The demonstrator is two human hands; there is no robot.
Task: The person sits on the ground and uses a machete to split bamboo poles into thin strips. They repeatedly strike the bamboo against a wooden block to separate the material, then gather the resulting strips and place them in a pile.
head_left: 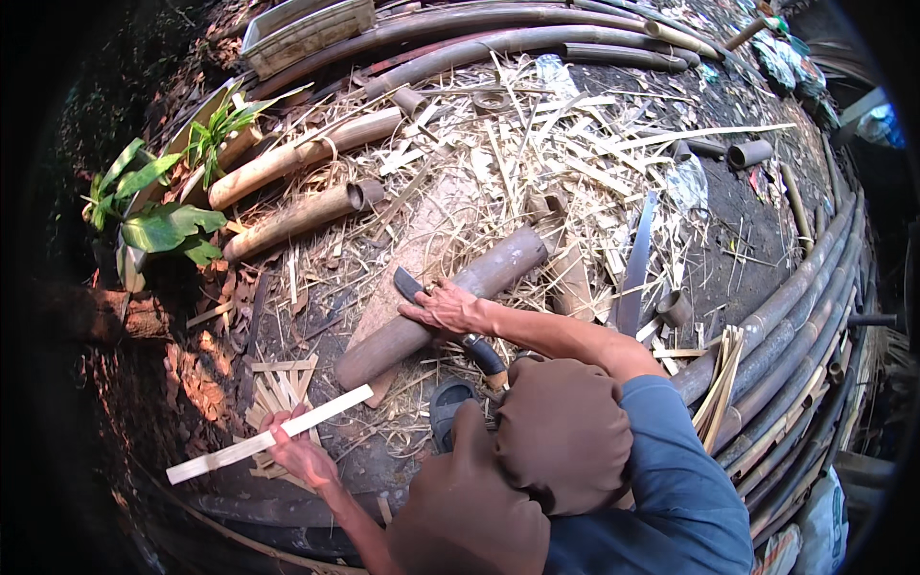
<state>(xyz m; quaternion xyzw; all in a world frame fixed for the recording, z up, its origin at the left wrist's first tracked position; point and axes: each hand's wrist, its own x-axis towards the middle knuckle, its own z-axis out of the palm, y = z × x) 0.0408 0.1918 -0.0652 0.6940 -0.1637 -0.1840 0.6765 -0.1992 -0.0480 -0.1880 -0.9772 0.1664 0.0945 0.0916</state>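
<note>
My left hand [302,455] is closed around a long, flat, pale bamboo strip [335,402], which slants up to the right. Just behind that hand, a small stack of similar strips [290,379] lies fanned on the ground. Over a thick brown log [383,352], my right hand [448,309] grips the middle of a knife lying across it. The dark blade end [409,284] of the knife sticks out past my fingers, and its black-wrapped handle [484,355] points toward me. My palm hides the middle of the knife. Under the log lies a flat board [412,249].
A saw blade [636,264] stands up right of the log. Shavings and split strips [575,144] litter the ground. Cut bamboo lengths [297,158] lie at the left, and long poles [795,297] curve along the right. A sandal [448,412] shows beside my brown-clad knees.
</note>
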